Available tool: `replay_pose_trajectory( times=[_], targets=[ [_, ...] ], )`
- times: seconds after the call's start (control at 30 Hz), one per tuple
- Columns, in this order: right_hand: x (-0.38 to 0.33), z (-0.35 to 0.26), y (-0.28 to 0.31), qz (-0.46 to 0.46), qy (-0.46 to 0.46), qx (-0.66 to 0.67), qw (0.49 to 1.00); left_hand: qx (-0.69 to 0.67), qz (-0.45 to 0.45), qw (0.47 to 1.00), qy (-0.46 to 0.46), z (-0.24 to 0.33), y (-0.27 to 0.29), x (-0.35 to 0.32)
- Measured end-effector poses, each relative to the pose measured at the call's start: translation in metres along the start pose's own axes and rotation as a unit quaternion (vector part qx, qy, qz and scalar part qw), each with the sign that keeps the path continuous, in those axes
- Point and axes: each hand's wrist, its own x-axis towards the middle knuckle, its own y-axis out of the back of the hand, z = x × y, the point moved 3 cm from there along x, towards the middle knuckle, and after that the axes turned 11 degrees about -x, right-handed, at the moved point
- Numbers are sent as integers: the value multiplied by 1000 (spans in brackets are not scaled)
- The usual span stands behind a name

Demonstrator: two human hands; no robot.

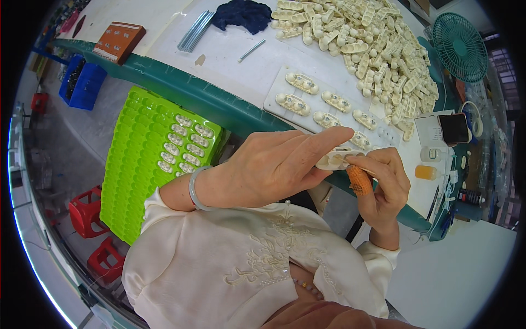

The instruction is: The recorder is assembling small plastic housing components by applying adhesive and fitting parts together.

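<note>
Above the table's front edge, my left hand point(268, 164) and my right hand point(390, 183) meet around a cream oblong plastic part point(331, 160) with rounded hollows. My left fingers close on it from the left, with the index finger stretched over it. At its right end my right fingers are pinched, and an orange wrap point(359, 181) covers one digit. A thin pale edge shows by the right fingertips; I cannot make out what it is. Just beyond lies a white board point(280, 90) bearing several similar parts point(301, 82) with metal bits in them.
A large heap of cream parts point(378, 55) covers the table's far right. At left stands a green moulded tray point(123, 164), some pockets filled. A dark blue cloth point(241, 15), metal rods point(195, 31), a green fan point(459, 46), a phone point(455, 129) and small bottles point(425, 172) lie around.
</note>
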Motion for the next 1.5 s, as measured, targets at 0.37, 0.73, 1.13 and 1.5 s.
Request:
replay_pose_trajectory(
  times=[0.37, 0.73, 1.13, 1.5],
  targets=[
    [-1, -1, 0, 15, -4, -8, 1000, -5, 2, 1000, -4, -2, 1, -1],
    [-2, 1, -4, 12, -5, -10, 1000, 0, -1, 1000, -15, -4, -1, -2],
    [-22, 18, -27, 70, -39, 78, 994, -44, 30, 997, -57, -10, -8, 6],
    [-42, 27, -61, 137, -334, 490, 794, -204, 105, 973, 10, -21, -30, 8]
  ],
)
